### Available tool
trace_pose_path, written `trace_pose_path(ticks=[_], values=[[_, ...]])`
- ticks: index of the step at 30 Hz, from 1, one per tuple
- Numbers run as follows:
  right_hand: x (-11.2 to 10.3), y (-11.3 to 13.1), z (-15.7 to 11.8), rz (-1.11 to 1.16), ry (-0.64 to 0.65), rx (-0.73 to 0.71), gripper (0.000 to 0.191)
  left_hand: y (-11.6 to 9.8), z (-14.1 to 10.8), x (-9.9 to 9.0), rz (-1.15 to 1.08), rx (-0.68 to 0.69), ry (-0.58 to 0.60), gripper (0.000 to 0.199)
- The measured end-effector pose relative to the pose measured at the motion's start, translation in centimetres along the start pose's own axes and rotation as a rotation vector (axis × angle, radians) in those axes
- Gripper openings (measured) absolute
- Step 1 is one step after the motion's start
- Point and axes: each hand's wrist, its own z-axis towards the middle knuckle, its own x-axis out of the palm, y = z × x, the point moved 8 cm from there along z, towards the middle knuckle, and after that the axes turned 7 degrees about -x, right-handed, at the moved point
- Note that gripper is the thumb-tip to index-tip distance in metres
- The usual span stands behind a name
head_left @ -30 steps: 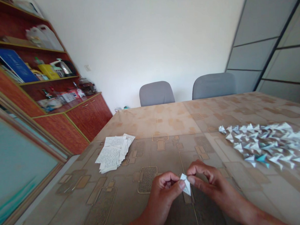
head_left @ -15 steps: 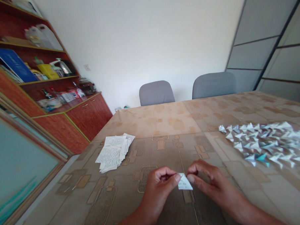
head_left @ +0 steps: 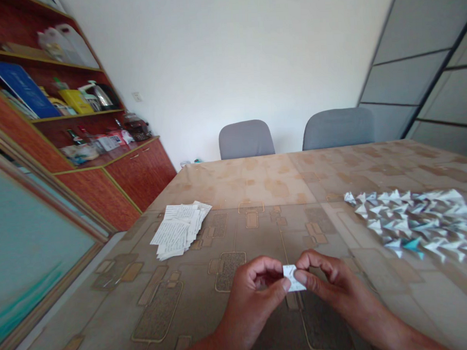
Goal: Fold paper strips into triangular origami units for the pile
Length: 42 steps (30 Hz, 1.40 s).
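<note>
Head view: many folded pieces [head_left: 400,225] look done — pointed, mostly white, one teal, in rough rows on the right of the table [head_left: 257,184]. Flat slips [head_left: 174,234], thin and printed, lie unfolded in a loose, overlapping pile on the left. Between them, left hand [head_left: 250,298] and right hand [head_left: 335,284] both pinch one small paper [head_left: 292,275] — creased, seemingly only part folded — above the patterned, smooth-looking surface.

Beyond the bench [head_left: 243,179], covered in a patterned brown cloth, two gray chairs [head_left: 246,139] back toward a plain white wall [head_left: 228,56]. Left of the bench stands a reddish wooden cabinet [head_left: 135,171] with crowded shelves; right of it, gray paneled doors [head_left: 411,77]. Soft, even light.
</note>
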Motion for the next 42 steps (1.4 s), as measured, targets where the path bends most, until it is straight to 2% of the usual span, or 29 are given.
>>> trace_pose_path(ticks=[4, 8, 16, 25, 32, 36, 42], values=[[0.7, -1.0, -0.2, 0.164, 0.048, 0.065, 0.032, 0.0, 0.0, -0.1, 0.005, -0.024, -0.011, 0.016], [1.0, -1.0, -0.2, 0.203, 0.042, 0.096, 0.035, -0.2, -0.3, -0.2, 0.003, -0.031, -0.032, 0.017], [0.3, 0.7, -0.1, -0.025, -0.012, -0.004, 0.031, -0.1, -0.3, 0.1, 0.014, -0.013, -0.008, 0.015], [0.6, 1.7, -0.2, -0.13, -0.008, -0.078, 0.028, 0.6, -0.5, -0.4, 0.061, -0.041, -0.061, 0.023], [0.6, 2.5, -0.2, -0.268, -0.026, -0.126, 0.019, 0.8, -0.6, -0.7, 0.145, 0.023, -0.096, 0.017], [0.6, 2.4, -0.1, -0.234, -0.038, -0.112, 0.023, 0.9, -0.6, -0.5, 0.176, 0.038, -0.094, 0.015], [0.6, 0.5, 0.2, -0.092, -0.006, -0.025, 0.038, 0.7, -0.2, -1.1, 0.148, 0.027, -0.14, 0.015]])
